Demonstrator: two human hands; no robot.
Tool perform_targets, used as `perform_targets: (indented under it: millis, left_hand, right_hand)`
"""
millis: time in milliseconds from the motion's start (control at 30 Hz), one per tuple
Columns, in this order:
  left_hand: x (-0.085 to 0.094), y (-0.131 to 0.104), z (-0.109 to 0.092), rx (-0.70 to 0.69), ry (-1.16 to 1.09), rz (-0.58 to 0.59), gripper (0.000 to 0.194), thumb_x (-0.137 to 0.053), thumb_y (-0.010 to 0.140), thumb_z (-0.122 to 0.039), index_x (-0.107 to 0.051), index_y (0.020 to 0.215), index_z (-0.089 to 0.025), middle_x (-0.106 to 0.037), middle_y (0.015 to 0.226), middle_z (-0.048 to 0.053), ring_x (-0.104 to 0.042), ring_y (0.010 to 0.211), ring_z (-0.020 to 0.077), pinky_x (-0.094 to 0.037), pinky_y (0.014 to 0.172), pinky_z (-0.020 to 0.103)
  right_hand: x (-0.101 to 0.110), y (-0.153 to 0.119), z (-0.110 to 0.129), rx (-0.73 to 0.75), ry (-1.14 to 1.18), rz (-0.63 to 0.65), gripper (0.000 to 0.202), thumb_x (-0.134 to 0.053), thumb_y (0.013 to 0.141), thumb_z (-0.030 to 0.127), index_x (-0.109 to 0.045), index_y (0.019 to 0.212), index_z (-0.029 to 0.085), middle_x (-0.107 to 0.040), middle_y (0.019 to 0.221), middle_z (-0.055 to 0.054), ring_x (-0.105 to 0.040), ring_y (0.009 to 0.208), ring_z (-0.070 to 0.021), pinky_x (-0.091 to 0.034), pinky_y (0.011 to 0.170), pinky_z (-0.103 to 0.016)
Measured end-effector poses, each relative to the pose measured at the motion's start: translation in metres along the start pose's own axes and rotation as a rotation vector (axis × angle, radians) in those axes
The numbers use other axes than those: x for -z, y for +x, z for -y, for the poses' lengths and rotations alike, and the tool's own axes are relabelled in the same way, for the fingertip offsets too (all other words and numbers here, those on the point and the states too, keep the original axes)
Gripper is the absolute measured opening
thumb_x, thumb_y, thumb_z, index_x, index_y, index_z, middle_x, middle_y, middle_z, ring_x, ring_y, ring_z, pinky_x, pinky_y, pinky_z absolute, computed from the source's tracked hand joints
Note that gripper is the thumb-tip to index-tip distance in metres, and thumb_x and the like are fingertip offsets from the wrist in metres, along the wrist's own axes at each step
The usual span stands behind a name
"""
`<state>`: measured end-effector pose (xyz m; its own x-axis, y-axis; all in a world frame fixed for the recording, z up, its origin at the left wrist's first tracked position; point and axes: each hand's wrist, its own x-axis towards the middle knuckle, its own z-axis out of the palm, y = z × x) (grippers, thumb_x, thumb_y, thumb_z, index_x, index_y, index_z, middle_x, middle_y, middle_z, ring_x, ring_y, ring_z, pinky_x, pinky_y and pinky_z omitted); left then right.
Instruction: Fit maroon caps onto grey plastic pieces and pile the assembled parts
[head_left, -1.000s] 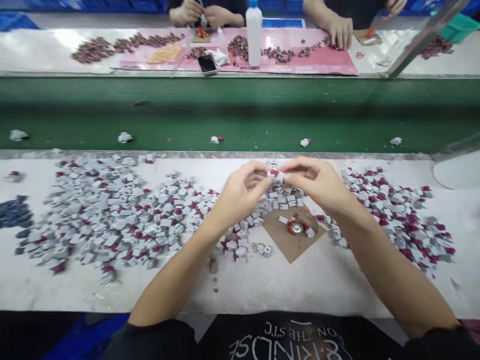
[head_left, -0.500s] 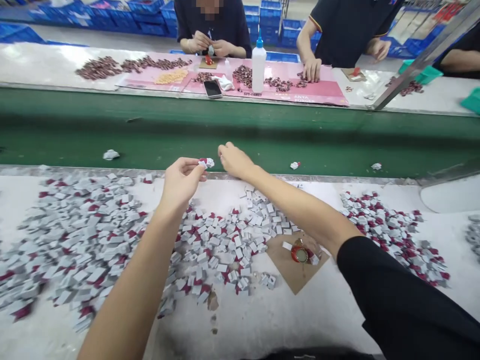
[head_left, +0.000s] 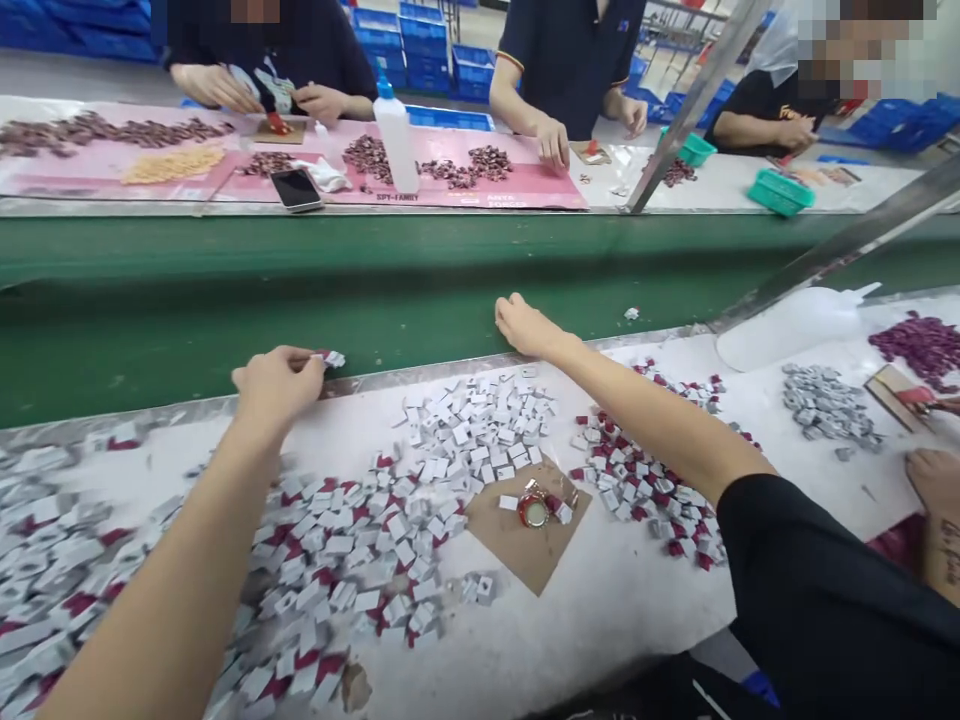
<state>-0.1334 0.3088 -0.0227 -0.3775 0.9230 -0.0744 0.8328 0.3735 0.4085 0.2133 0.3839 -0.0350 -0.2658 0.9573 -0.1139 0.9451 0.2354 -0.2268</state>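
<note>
My left hand (head_left: 279,388) is closed in a pinch at the near edge of the green belt. Between its thumb and fingers is a small white-and-dark-red plastic piece (head_left: 334,359), its white end sticking out to the right. Over the belt, further right, my right hand (head_left: 526,324) has its fingers curled together. Whatever they hold, if anything, is hidden. Below my hands lie heaps of small grey-white block pieces (head_left: 480,425), many with dark red parts. A brown square board (head_left: 517,555) on the worktable carries a round metal-rimmed item (head_left: 534,509).
The green belt (head_left: 420,280) runs across, with one small piece (head_left: 632,313) on it. A white bottle (head_left: 795,325) lies at right beside grey pieces (head_left: 829,405). Co-workers sit opposite, behind a squeeze bottle (head_left: 397,145); a neighbour's hand (head_left: 934,475) shows at right.
The view has swung right. My right hand has moved right along the belt to where a loose piece lay; that piece no longer shows. My left hand still pinches its piece.
</note>
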Motion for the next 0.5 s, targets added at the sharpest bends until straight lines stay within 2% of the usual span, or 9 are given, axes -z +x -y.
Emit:
perform_targets:
  millis: [133, 233, 333, 433, 500]
  left_hand:
    - [0.007, -0.011, 0.008, 0.028, -0.018, -0.008, 0.020, -0.064, 0.090, -0.041, -0.050, 0.085, -0.028, -0.076, 0.097, 0.011, -0.065, 0.133, 0.0476, -0.044, 0.124, 0.062]
    - [0.007, -0.021, 0.003, -0.011, -0.040, -0.056, 0.028, -0.071, 0.087, -0.044, -0.048, 0.094, -0.029, -0.073, 0.111, 0.013, -0.056, 0.143, 0.0501, -0.040, 0.127, 0.066]
    - [-0.002, -0.037, -0.025, -0.156, -0.085, -0.103, 0.031, -0.074, 0.086, -0.037, -0.057, 0.109, -0.025, -0.070, 0.123, 0.018, -0.050, 0.147, 0.0524, -0.038, 0.126, 0.072]
    - [-0.018, -0.058, -0.066, -0.309, -0.110, 0.000, 0.037, -0.070, 0.092, -0.036, -0.069, 0.124, -0.017, -0.063, 0.138, 0.025, -0.050, 0.144, 0.0551, -0.040, 0.123, 0.073]
    - [-0.030, -0.071, -0.090, -0.413, -0.116, 0.092, 0.037, -0.071, 0.094, -0.038, -0.075, 0.125, -0.019, -0.063, 0.138, 0.024, -0.051, 0.142, 0.0544, -0.042, 0.121, 0.071]
  right_hand:
    - [0.037, -0.004, -0.069, -0.200, 0.008, -0.122, 0.029, -0.044, 0.120, 0.026, -0.065, 0.138, 0.017, -0.061, 0.148, -0.025, -0.073, 0.120, -0.0374, -0.056, 0.109, -0.051]
    - [0.047, -0.025, -0.120, -0.403, 0.013, -0.170, 0.027, -0.057, 0.117, 0.029, -0.064, 0.137, 0.012, -0.056, 0.148, -0.031, -0.075, 0.117, -0.0412, -0.053, 0.109, -0.057]
    - [0.036, -0.045, -0.149, -0.525, 0.040, -0.156, 0.023, -0.069, 0.112, 0.032, -0.068, 0.127, 0.014, -0.055, 0.145, -0.029, -0.077, 0.107, -0.0388, -0.053, 0.107, -0.056]
    - [0.026, -0.052, -0.158, -0.576, 0.064, -0.164, 0.021, -0.062, 0.111, 0.023, -0.068, 0.129, 0.013, -0.055, 0.146, -0.031, -0.076, 0.102, -0.0364, -0.053, 0.105, -0.054]
    - [0.029, -0.053, -0.159, -0.576, 0.080, -0.171, 0.023, -0.056, 0.109, 0.014, -0.069, 0.127, 0.012, -0.058, 0.143, -0.032, -0.074, 0.102, -0.0360, -0.053, 0.103, -0.053]
